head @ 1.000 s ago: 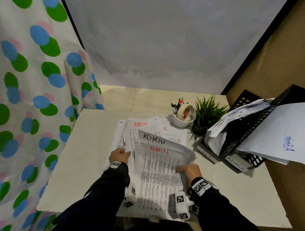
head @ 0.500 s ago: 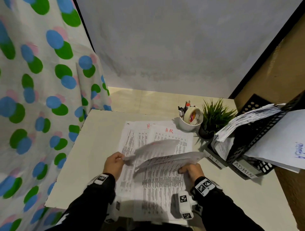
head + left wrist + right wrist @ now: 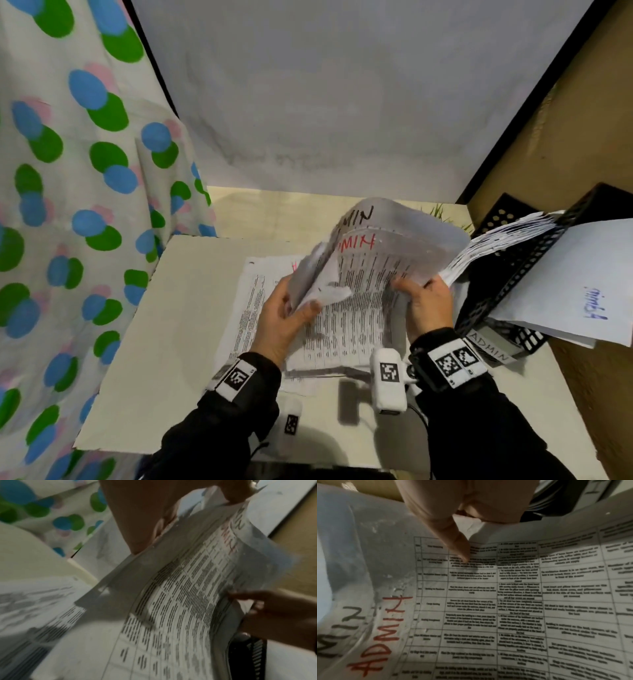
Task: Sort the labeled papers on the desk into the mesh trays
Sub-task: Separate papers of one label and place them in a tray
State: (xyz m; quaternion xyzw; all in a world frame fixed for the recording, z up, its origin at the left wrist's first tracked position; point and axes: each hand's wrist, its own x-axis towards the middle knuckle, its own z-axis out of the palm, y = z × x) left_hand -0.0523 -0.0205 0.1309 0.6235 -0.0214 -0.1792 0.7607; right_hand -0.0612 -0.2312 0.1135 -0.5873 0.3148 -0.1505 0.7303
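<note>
Cream-white, the desk (image 3: 171,325) fills the corner between one spotted curtain (image 3: 68,205) in blue, green and pink and one pale grey wall (image 3: 342,85). Two black mesh trays (image 3: 507,284) stand stacked at the desk's right edge, the upper one tilted and stuffed with sheets; a strip on the lower one reads "ADMIN" and a big loose sheet (image 3: 565,284) over them carries blue handwriting too small to read. Flat on the desk lies a stack of printed papers (image 3: 246,308), a red mark just showing at its top. Above it, lifted and bowed upward, are two labeled sheets (image 3: 376,260), the front one marked "ADMIN" in red, the one behind it showing "MIN" in black; both are printed with tables of small text. The left hand (image 3: 281,318) pinches their left edge, thumb curled over the front and fingers behind. The right hand (image 3: 424,305) grips the right edge close beside the trays, thumb (image 3: 458,545) pressed on the printed face. Each wrist wears one band with black-and-white square markers.
</note>
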